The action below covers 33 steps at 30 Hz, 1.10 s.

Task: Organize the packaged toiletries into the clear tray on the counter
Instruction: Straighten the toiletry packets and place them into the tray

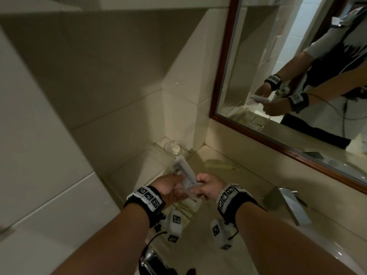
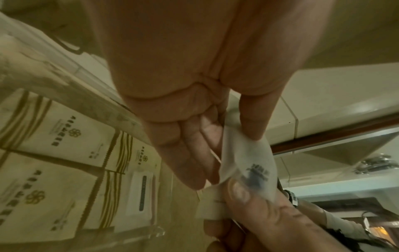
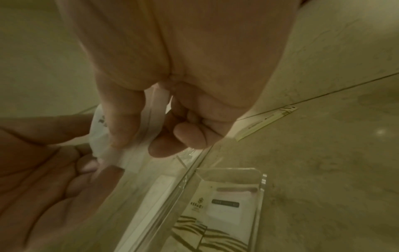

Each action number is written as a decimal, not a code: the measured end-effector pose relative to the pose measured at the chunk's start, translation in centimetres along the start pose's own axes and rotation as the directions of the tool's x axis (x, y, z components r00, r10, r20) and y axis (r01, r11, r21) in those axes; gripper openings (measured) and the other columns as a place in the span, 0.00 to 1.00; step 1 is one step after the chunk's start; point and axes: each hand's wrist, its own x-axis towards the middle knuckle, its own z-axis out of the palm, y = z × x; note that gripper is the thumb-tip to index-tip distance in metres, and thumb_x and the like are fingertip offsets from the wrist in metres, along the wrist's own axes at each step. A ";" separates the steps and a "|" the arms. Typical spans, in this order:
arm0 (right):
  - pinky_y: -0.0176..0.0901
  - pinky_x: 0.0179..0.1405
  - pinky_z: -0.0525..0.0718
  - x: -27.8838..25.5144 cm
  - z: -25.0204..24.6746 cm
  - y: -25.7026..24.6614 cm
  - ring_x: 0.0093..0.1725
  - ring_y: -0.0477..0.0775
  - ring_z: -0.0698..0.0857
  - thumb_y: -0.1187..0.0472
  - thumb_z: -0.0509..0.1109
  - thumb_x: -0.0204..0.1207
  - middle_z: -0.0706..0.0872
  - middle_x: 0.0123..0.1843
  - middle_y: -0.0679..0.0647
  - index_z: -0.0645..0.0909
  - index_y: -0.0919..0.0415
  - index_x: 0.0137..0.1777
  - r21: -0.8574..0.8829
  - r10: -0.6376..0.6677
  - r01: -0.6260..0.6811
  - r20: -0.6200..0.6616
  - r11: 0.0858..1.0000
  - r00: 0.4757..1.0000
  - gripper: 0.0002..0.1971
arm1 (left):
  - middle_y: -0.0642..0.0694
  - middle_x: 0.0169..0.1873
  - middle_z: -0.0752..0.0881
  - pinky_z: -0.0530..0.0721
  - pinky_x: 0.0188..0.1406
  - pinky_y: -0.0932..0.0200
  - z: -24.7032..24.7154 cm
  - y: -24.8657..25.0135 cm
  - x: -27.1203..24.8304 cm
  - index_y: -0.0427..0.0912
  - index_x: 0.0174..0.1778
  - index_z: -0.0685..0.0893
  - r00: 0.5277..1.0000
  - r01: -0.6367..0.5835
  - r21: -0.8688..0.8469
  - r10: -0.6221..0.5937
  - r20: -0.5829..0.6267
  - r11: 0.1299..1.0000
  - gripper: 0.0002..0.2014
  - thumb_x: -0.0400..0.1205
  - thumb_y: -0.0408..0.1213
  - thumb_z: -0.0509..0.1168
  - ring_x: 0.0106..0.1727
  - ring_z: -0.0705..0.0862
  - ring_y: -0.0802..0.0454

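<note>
Both hands hold one translucent white packet (image 1: pixel 183 176) with dark print above the clear tray (image 1: pixel 195 205). My left hand (image 1: pixel 177 184) pinches its left end between thumb and fingers; in the left wrist view the packet (image 2: pixel 248 158) bends under the thumb. My right hand (image 1: pixel 201 185) pinches the near end, and in the right wrist view the packet (image 3: pixel 100 134) sits between thumb and curled fingers. The tray (image 2: pixel 151 233) holds several cream packets (image 2: pixel 64 136) with gold stripes and logos, laid flat. One tray corner (image 3: pixel 263 185) shows a packet with a dark label.
A long cream packet (image 1: pixel 220 164) lies on the counter behind the tray, also visible as the long packet (image 3: pixel 265 121) to the right. A round glass dish (image 1: pixel 174 148) sits in the wall corner. A chrome faucet (image 1: pixel 292 203) stands right; a framed mirror (image 1: pixel 278 135) rises behind.
</note>
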 end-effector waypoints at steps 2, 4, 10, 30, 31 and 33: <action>0.33 0.27 0.78 -0.3 0.2 -0.3 0.28 0.41 0.84 0.62 0.81 0.70 0.87 0.30 0.43 0.83 0.49 0.39 -0.031 0.005 -0.005 0.001 1.000 1.000 0.09 | 0.39 0.58 0.91 0.89 0.52 0.47 -0.6 -0.2 0.0 0.44 0.69 0.81 1.000 0.013 0.030 -0.013 -0.012 0.999 0.18 0.86 0.45 0.63 0.56 0.90 0.40; 0.30 0.27 0.78 -0.5 0.6 -0.6 0.28 0.37 0.84 0.58 0.82 0.69 0.87 0.29 0.40 0.83 0.47 0.39 -0.090 0.029 -0.028 0.012 0.996 1.000 0.09 | 0.41 0.60 0.90 0.89 0.54 0.44 -1.1 -0.4 0.1 0.47 0.69 0.83 1.000 0.029 0.054 -0.029 -0.005 0.998 0.20 0.83 0.48 0.67 0.59 0.89 0.39; 0.43 0.37 0.83 0.9 1.8 0.6 0.39 0.57 0.88 0.43 0.83 0.64 0.86 0.37 0.50 0.85 0.52 0.55 -0.426 0.179 -0.137 0.062 0.894 0.982 0.23 | 0.39 0.64 0.87 0.86 0.55 0.32 -2.1 -0.6 0.1 0.48 0.67 0.83 0.986 0.094 0.125 -0.110 0.124 0.988 0.16 0.83 0.43 0.69 0.62 0.86 0.30; 0.64 0.47 0.91 2.8 3.9 5.6 0.38 0.61 0.88 0.66 0.74 0.78 0.85 0.40 0.62 0.83 0.62 0.41 0.151 0.378 -0.368 -0.046 0.918 0.924 0.05 | 0.44 0.52 0.88 0.82 0.50 0.57 -4.4 -5.7 3.6 0.45 0.55 0.88 0.986 0.159 0.890 -0.119 -0.119 0.428 0.18 0.73 0.50 0.73 0.54 0.85 0.46; 0.62 0.45 0.92 2.9 4.1 5.6 0.37 0.60 0.87 0.67 0.74 0.78 0.85 0.40 0.62 0.82 0.62 0.40 0.107 0.370 -0.363 -0.056 0.926 0.927 0.06 | 0.46 0.58 0.87 0.84 0.56 0.55 -4.5 -6.0 3.7 0.48 0.62 0.85 0.985 0.164 0.900 -0.107 -0.132 0.403 0.24 0.70 0.52 0.73 0.57 0.85 0.47; 0.56 0.41 0.92 3.1 4.5 5.5 0.35 0.59 0.87 0.66 0.73 0.79 0.86 0.39 0.62 0.83 0.64 0.41 -0.016 0.345 -0.348 -0.078 0.938 0.935 0.06 | 0.49 0.63 0.85 0.85 0.62 0.51 -4.8 -6.4 3.7 0.53 0.67 0.81 0.985 0.171 0.918 -0.095 -0.146 0.359 0.30 0.67 0.54 0.72 0.59 0.85 0.48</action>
